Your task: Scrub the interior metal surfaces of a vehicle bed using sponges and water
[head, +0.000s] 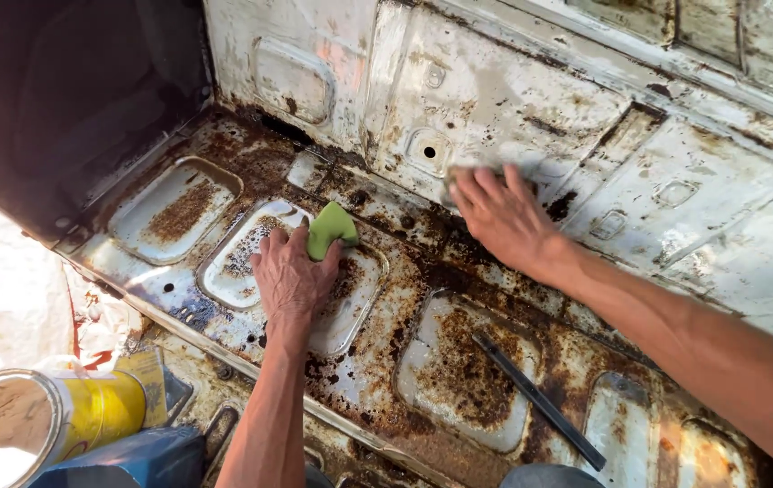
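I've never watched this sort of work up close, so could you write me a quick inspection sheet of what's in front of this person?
Surface: rusty white metal floor with raised panels, brown rust patches and small holes.
Job's things: green sponge on a floor panel.
Clutter: dark flat metal strip lying on the floor; yellow can, open, lower left.
Grippers: left hand lies on the sponge; right hand presses something blurred against the upright wall.
Cables: nothing seen.
Surroundings: dark opening upper left; blue object beside the can.
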